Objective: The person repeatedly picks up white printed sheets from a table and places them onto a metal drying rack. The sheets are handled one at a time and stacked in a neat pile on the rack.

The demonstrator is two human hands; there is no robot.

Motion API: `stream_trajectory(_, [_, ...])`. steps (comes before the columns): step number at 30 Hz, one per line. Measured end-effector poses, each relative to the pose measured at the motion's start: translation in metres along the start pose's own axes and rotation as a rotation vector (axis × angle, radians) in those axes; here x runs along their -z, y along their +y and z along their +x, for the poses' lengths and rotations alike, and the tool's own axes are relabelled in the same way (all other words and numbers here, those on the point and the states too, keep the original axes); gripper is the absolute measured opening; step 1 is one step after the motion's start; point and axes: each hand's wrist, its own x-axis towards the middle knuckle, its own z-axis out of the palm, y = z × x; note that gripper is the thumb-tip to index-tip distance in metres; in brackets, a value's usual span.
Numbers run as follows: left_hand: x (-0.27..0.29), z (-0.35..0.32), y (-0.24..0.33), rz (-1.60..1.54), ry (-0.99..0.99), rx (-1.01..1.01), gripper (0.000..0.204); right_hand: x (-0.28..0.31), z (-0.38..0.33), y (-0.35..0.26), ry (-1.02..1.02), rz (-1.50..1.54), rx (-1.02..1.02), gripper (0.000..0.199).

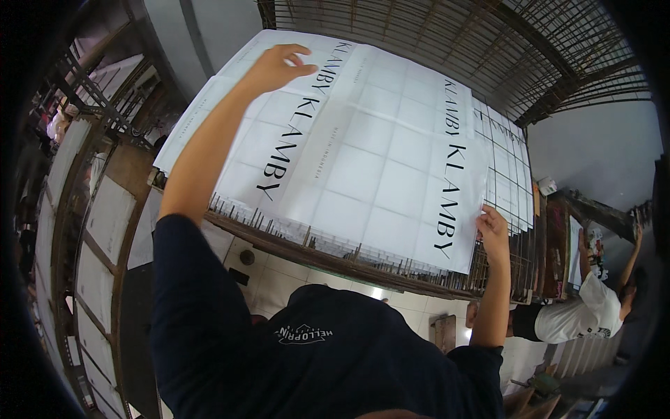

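Observation:
Large thin white printed sheets (377,167) with bold black lettering lie overlapping on a wire drying rack (499,160). The rack's grid shows faintly through them. My left hand (276,68) is over the far left part of the sheets, its thumb and fingers curved and apart with nothing between them. Whether it touches the sheet below is unclear. My right hand (493,227) is at the right edge of the nearest sheet, close to its near right corner. Its fingers are closed on that edge, with the fingertips partly hidden.
More wire racks (447,31) are raised at the far side. Shelving with pale panels (105,209) stands along the left. At the right, a person in a white shirt (583,307) reaches toward another work surface. A small wooden stool (444,332) sits on the tiled floor.

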Motion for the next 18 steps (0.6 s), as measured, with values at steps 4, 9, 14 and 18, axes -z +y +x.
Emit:
stream_trajectory(4, [0.074,-0.088,0.003,-0.209,0.099,-0.145,0.04,0.002,0.003,0.005,-0.034,0.053,0.035,0.033])
stream_trajectory(9, [0.112,-0.228,-0.065,-0.631,0.683,-0.005,0.035,-0.001,-0.003,-0.001,-0.029,0.06,0.014,0.036])
stream_trajectory(14, [0.069,-0.346,-0.145,-0.459,1.366,0.528,0.03,-0.003,-0.004,0.004,-0.001,0.04,0.013,0.039])
stream_trajectory(18, [-0.028,-0.468,-0.251,0.159,1.12,0.729,0.035,-0.002,-0.006,0.003,0.057,0.001,0.033,0.038])
